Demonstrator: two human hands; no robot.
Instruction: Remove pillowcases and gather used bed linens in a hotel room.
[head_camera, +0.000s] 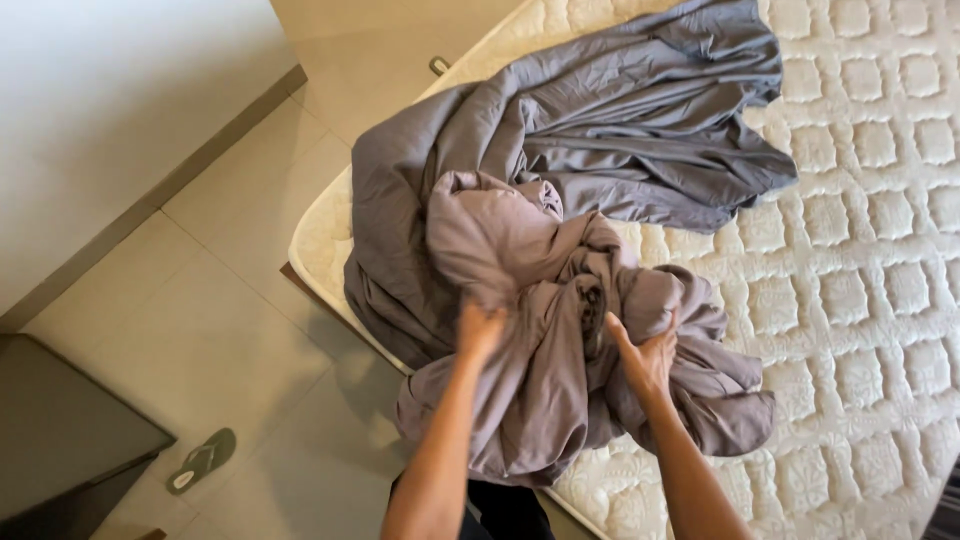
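A crumpled mauve-grey bed sheet (540, 300) is bunched up over the corner of a cream quilted mattress (860, 260). My left hand (479, 328) grips a fold on the bundle's left side. My right hand (645, 355) clutches the fabric on its right side, fingers sunk into the cloth. A second, darker grey sheet (620, 110) lies spread out behind the bundle, draping over the mattress edge.
Beige floor tiles (230, 330) run along the bed's left side. A green flip-flop (202, 461) lies on the floor at lower left, beside a dark piece of furniture (60, 440). A white wall with a brown skirting board (150, 200) stands at the left.
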